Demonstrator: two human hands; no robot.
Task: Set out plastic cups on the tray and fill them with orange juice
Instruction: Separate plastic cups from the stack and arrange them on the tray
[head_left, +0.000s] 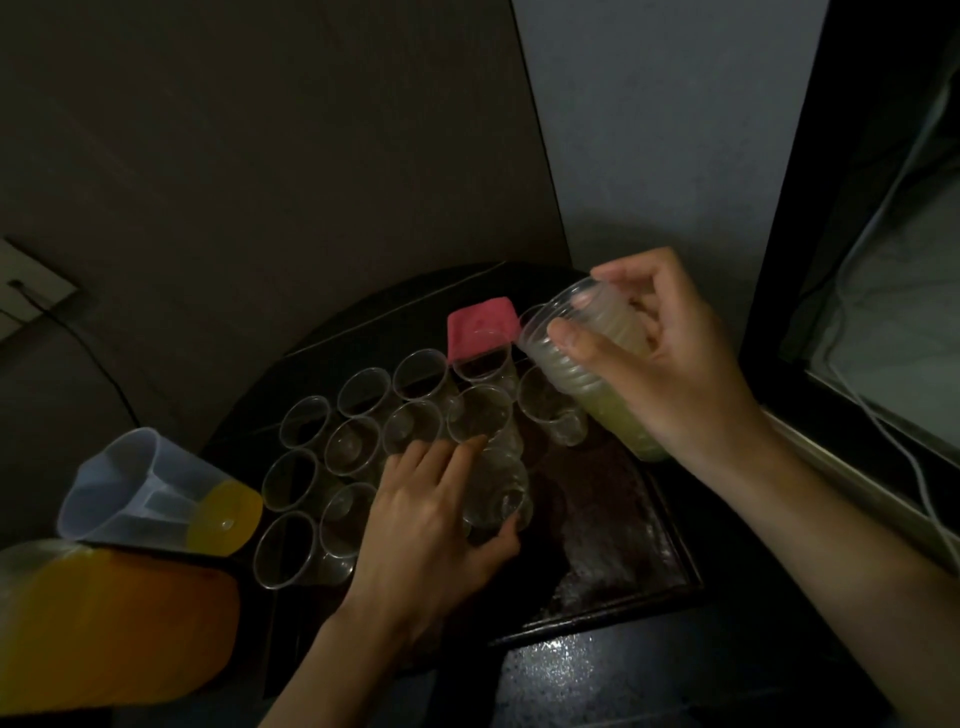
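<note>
Status: cup placement is in progress and filling has not begun. The tray (670, 566) lies on the dark bench (597, 675). Roughly a dozen clear cups (353, 446) stand upright on its left and far parts in close rows, rims near or touching. All of them appear empty. The near-right part of the tray is bare. The left hand (431, 525) is over the middle of the tray, its fingers (467, 452) and thumb curled round one more cup (498, 493), which is tilted at the right edge of the group. Whether its base touches the tray cannot be told. The right hand (675, 374) is raised above the far right of the tray, fingers wrapped round a nested stack (582, 369) of cups held on its side, mouth to the left. The juice (228, 519) is not on the tray. It sits in the jug (135, 483) just left of the tray, which is partly full, and in a second container (104, 634) at the near left. A pink object (483, 327) is behind the far row; what it is cannot be told. Judged remaining: seat the held cup, draw further cups from the stack for the bare area as needed, put the stack down, then pour into every cup. Judged progress: placement is more than half done; filling is at zero.
</note>
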